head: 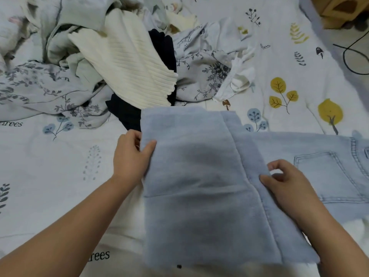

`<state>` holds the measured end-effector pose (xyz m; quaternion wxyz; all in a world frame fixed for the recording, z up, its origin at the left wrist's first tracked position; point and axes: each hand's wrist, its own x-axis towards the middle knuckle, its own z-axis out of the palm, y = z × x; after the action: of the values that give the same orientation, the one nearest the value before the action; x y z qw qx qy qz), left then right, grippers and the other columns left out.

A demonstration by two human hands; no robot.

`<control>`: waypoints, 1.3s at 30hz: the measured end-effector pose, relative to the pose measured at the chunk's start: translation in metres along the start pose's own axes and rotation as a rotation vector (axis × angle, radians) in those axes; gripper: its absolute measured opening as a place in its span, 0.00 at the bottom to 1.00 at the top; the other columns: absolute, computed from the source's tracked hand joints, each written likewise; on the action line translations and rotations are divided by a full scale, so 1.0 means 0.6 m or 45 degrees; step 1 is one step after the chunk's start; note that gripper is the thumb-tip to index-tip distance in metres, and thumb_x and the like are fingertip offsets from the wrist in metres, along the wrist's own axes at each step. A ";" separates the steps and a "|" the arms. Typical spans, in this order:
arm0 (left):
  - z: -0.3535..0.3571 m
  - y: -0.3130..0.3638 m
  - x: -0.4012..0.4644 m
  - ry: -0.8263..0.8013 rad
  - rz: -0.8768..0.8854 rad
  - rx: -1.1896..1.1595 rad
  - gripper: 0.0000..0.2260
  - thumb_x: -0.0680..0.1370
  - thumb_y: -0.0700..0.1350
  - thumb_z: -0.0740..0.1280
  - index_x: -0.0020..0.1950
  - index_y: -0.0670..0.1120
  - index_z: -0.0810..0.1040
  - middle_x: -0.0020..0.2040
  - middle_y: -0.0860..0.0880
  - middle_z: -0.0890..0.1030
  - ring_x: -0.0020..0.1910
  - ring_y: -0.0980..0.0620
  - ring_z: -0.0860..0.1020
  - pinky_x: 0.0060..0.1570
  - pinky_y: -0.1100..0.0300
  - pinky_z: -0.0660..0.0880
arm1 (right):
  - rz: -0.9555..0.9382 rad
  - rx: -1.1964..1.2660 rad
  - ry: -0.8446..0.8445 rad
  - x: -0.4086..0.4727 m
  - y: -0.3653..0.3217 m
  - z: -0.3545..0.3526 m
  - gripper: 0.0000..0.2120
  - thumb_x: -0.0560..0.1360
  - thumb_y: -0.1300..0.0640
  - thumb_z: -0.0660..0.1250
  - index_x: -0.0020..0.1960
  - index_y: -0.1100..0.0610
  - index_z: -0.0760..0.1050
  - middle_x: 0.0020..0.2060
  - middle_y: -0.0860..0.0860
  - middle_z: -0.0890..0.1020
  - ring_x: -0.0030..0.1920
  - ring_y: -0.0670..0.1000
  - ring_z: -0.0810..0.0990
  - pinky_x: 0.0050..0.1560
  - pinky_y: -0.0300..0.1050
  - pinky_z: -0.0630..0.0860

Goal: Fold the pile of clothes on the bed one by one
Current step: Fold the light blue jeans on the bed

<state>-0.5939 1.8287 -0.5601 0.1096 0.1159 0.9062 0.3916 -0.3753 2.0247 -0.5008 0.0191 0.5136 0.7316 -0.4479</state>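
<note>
Light blue jeans (199,186) lie on the bed in front of me, their legs folded over toward the left with the paler inner side up. The waist end with a stitched back pocket (327,176) stretches to the right. My left hand (130,156) grips the folded left edge, thumb on top and fingers underneath. At the seam in the middle of the jeans, my right hand (285,180) rests on the denim with curled fingers that pinch it. A pile of unfolded clothes (123,56) sits behind the jeans, with a cream ribbed top, a dark garment and floral fabric.
The bed sheet (60,176) is white with printed leaves and trees. A cardboard box (343,11) and a black cable (351,54) are at the far right beyond the bed's edge.
</note>
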 end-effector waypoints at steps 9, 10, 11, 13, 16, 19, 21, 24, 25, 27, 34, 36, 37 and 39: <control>0.024 0.006 0.038 -0.134 -0.256 0.123 0.24 0.68 0.62 0.66 0.47 0.40 0.77 0.46 0.42 0.78 0.46 0.42 0.77 0.43 0.52 0.73 | 0.035 -0.408 -0.002 -0.004 0.054 0.031 0.11 0.76 0.55 0.63 0.37 0.54 0.65 0.35 0.49 0.75 0.38 0.54 0.72 0.36 0.48 0.62; 0.023 0.013 0.038 -0.099 -0.144 0.112 0.20 0.69 0.58 0.68 0.41 0.40 0.77 0.42 0.41 0.79 0.43 0.43 0.77 0.41 0.53 0.71 | 0.021 -0.404 0.107 -0.010 0.054 0.022 0.13 0.76 0.55 0.63 0.37 0.56 0.63 0.33 0.50 0.74 0.36 0.55 0.70 0.35 0.49 0.61; 0.024 0.018 0.036 -0.038 0.013 0.125 0.16 0.69 0.54 0.70 0.37 0.40 0.76 0.41 0.41 0.78 0.41 0.44 0.75 0.39 0.54 0.69 | 0.021 -0.416 0.208 -0.017 0.059 0.011 0.13 0.76 0.55 0.63 0.37 0.58 0.63 0.33 0.51 0.74 0.37 0.57 0.70 0.35 0.49 0.60; 0.034 0.033 0.028 0.007 0.284 0.187 0.12 0.71 0.48 0.72 0.36 0.43 0.74 0.41 0.43 0.75 0.42 0.47 0.70 0.41 0.57 0.63 | 0.116 -0.511 0.272 -0.024 0.073 -0.004 0.12 0.77 0.54 0.62 0.40 0.59 0.64 0.38 0.56 0.77 0.43 0.60 0.75 0.38 0.49 0.62; 0.068 0.040 0.021 -0.177 0.204 0.138 0.13 0.73 0.50 0.71 0.49 0.42 0.74 0.46 0.46 0.73 0.46 0.47 0.73 0.43 0.59 0.64 | 0.357 -0.842 -0.057 -0.013 0.095 -0.009 0.10 0.77 0.49 0.60 0.53 0.55 0.70 0.54 0.57 0.79 0.56 0.59 0.77 0.48 0.47 0.69; 0.076 0.038 0.036 -0.252 -0.169 -0.018 0.23 0.76 0.54 0.66 0.65 0.42 0.68 0.53 0.45 0.75 0.51 0.47 0.74 0.48 0.57 0.67 | 0.357 -0.771 -0.100 0.021 0.090 -0.010 0.18 0.77 0.42 0.59 0.56 0.54 0.74 0.57 0.55 0.79 0.59 0.57 0.76 0.52 0.45 0.70; 0.076 0.029 0.049 -0.253 -0.154 0.000 0.26 0.77 0.56 0.63 0.70 0.45 0.65 0.59 0.42 0.74 0.55 0.46 0.74 0.53 0.55 0.69 | 0.318 -0.702 -0.023 0.052 0.074 -0.015 0.19 0.77 0.41 0.58 0.53 0.55 0.78 0.55 0.57 0.80 0.58 0.58 0.77 0.52 0.45 0.70; 0.077 0.027 0.055 -0.327 -0.032 0.090 0.23 0.78 0.55 0.61 0.71 0.50 0.66 0.63 0.41 0.69 0.57 0.46 0.72 0.60 0.55 0.67 | 0.256 -0.303 0.065 0.110 0.053 -0.013 0.21 0.76 0.43 0.63 0.48 0.61 0.81 0.49 0.59 0.83 0.52 0.59 0.80 0.55 0.49 0.75; 0.077 0.030 0.055 -0.339 0.000 0.108 0.22 0.78 0.53 0.61 0.71 0.51 0.66 0.63 0.42 0.68 0.58 0.47 0.69 0.60 0.57 0.64 | 0.282 -0.013 0.054 0.126 0.044 -0.011 0.20 0.74 0.45 0.66 0.46 0.62 0.81 0.46 0.59 0.84 0.50 0.58 0.81 0.54 0.51 0.76; 0.077 0.036 0.057 -0.318 0.097 0.148 0.20 0.78 0.50 0.63 0.70 0.50 0.69 0.63 0.42 0.66 0.62 0.46 0.66 0.60 0.59 0.61 | 0.476 0.553 -0.101 0.151 0.023 -0.011 0.19 0.73 0.45 0.69 0.49 0.62 0.81 0.44 0.57 0.84 0.45 0.56 0.82 0.48 0.50 0.79; 0.084 0.042 0.089 -0.341 0.456 0.292 0.06 0.73 0.42 0.70 0.47 0.41 0.78 0.55 0.45 0.74 0.60 0.43 0.69 0.55 0.62 0.59 | 0.037 0.426 0.134 0.123 0.005 -0.040 0.07 0.72 0.59 0.70 0.41 0.63 0.76 0.36 0.56 0.80 0.33 0.50 0.77 0.36 0.39 0.74; 0.089 0.046 0.091 -0.319 0.530 0.277 0.04 0.73 0.40 0.71 0.42 0.42 0.76 0.54 0.45 0.76 0.58 0.44 0.71 0.53 0.63 0.60 | -0.140 0.069 0.518 0.098 0.020 -0.041 0.09 0.73 0.58 0.70 0.42 0.64 0.73 0.35 0.55 0.77 0.36 0.53 0.74 0.36 0.38 0.68; 0.095 0.047 0.090 -0.345 0.547 0.265 0.06 0.73 0.40 0.71 0.39 0.44 0.75 0.52 0.46 0.76 0.56 0.45 0.72 0.53 0.62 0.62 | -0.114 -0.012 0.565 0.094 0.033 -0.041 0.09 0.74 0.58 0.69 0.45 0.63 0.72 0.36 0.54 0.76 0.39 0.55 0.73 0.37 0.40 0.67; 0.109 0.051 0.092 -0.459 0.534 0.298 0.13 0.73 0.42 0.70 0.34 0.51 0.69 0.43 0.52 0.75 0.50 0.46 0.74 0.51 0.55 0.68 | 0.027 -0.085 0.472 0.106 0.067 -0.035 0.10 0.75 0.57 0.67 0.54 0.59 0.71 0.41 0.52 0.74 0.43 0.55 0.71 0.43 0.44 0.65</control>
<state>-0.6234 1.9100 -0.5875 0.1713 0.3799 0.8675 0.2715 -0.3653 2.0885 -0.5448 -0.0943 0.5941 0.7316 -0.3207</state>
